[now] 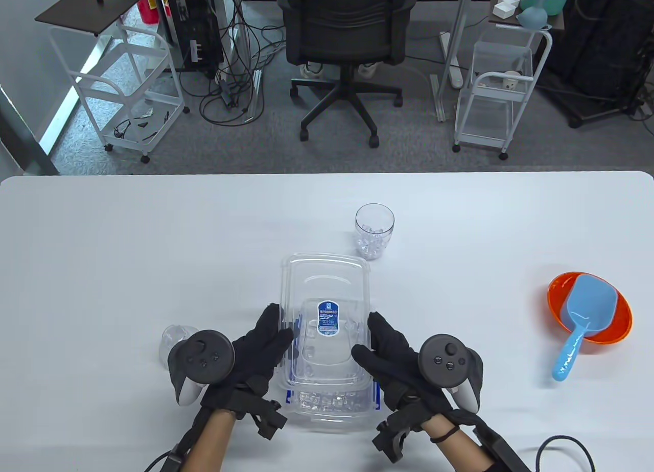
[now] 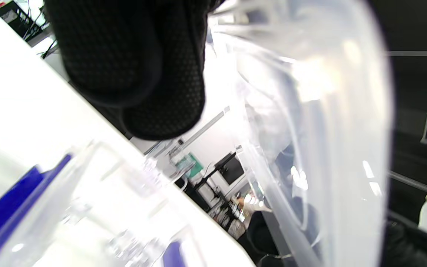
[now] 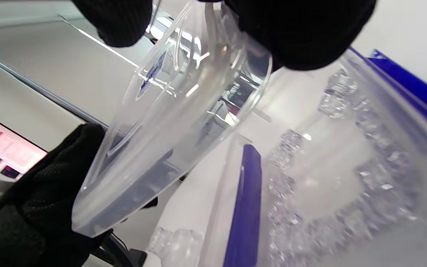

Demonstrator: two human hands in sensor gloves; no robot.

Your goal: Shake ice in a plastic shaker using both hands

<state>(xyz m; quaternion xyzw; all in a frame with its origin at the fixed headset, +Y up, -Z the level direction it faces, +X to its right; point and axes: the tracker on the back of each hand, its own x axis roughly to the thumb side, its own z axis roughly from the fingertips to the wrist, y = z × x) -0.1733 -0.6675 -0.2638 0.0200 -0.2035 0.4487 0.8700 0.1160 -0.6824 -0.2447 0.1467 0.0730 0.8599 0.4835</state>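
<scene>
Two gloved hands hold one thing between them: the left hand grips one long edge of a clear plastic lid, the right hand the opposite edge, fingers curled over the rim in the table view. In the right wrist view the lid hangs tilted above an open clear container, blue clips along its rim, with ice lying across its floor. That container sits on the desk directly beneath the palms, so lid and box are apart, not yet sealed.

Beyond the fingertips, slightly to the right, stands a clear plastic shaker already holding some ice cubes. Just outside the left hand lies a small clear piece, probably the shaker's cap, though I cannot tell for sure. Well out past the right hand rests an orange bowl with a blue scoop in it.

Risks, as I judge them: the lid is slick and flexible, so uneven grip could let it twist free and drop onto the ice. Carrying it forward could clip the shaker, which looks light and easily toppled. Shaking before the cap is seated would throw ice across the desk.
</scene>
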